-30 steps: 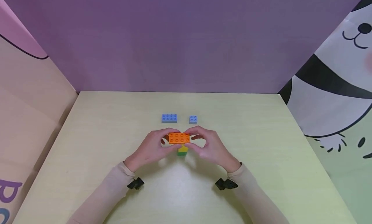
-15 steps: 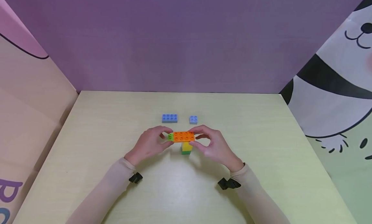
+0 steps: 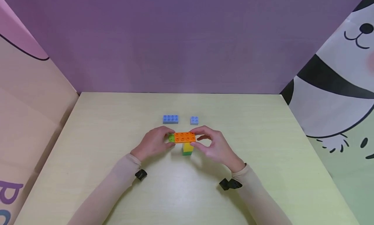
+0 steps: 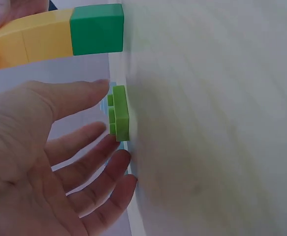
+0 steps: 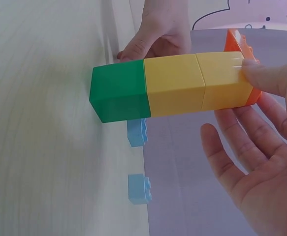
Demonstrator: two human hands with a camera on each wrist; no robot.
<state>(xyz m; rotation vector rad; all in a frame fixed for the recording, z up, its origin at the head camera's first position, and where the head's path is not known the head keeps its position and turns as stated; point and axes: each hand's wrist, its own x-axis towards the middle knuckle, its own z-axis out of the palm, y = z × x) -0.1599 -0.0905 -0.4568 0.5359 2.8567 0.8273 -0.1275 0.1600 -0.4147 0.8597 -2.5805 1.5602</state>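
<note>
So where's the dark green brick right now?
In the right wrist view, the dark green brick sits left of centre, with two yellow bricks between it and the orange brick.

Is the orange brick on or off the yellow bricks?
On: in the right wrist view, the orange brick meets the top yellow brick.

- Counter [image 3: 111,121]: pale, faintly grained top.
- Eight-stud blue brick [image 3: 170,119]: lies toward the back, studs up.
- Four-stud blue brick [image 3: 194,120]: right of it, apart.
- Light green brick [image 3: 171,138]: nearer the front.
- Dark green brick [image 3: 187,153]: contact with the surface is unclear.
</note>
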